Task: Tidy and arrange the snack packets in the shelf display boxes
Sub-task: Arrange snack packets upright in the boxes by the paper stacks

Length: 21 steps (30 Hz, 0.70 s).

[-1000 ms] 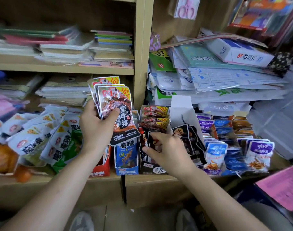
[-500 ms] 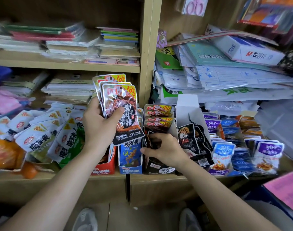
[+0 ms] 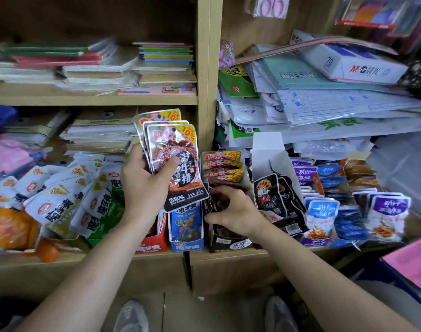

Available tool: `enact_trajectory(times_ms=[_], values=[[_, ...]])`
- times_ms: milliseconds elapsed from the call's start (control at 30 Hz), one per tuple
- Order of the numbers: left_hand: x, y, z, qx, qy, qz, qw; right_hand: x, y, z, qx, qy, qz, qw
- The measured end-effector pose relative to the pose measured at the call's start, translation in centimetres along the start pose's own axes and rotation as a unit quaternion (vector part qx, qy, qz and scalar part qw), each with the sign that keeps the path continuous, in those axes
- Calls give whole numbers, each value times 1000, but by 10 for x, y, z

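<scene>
- Nearest, the right hand is down in the mouth of the black display box on the lower shelf. Thumb and curled fingers are closed round a dark packet at the box front.
- Just left and higher, the left hand clamps a fan of packets, thumb across the printed faces and fingers behind. They are held upright, clear of the shelf.
- These look like light, glossy foil pouches, soft in the middle with stiffer sealed edges. I judge them slippery when stacked, so a pinch low across the whole fan beats holding one corner.
- Behind the right hand, a standing row of matching packets fills the back of the box.
- Farthest, notebooks are stacked on the upper shelf.
</scene>
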<state>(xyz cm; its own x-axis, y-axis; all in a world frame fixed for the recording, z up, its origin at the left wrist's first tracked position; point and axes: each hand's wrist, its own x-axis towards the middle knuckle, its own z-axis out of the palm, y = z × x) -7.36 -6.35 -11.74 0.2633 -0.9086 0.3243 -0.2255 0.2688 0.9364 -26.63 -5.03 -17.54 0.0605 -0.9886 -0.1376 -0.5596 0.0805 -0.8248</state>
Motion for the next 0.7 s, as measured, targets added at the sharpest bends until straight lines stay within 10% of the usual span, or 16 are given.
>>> enact_trajectory(times_ms=[267, 700], values=[[2, 2, -3, -5, 8, -10, 1000, -11, 7, -11, 104, 72, -79, 989], [-2, 1, -1, 1, -11, 1, 1000, -14, 7, 2, -214, 46, -89, 972]])
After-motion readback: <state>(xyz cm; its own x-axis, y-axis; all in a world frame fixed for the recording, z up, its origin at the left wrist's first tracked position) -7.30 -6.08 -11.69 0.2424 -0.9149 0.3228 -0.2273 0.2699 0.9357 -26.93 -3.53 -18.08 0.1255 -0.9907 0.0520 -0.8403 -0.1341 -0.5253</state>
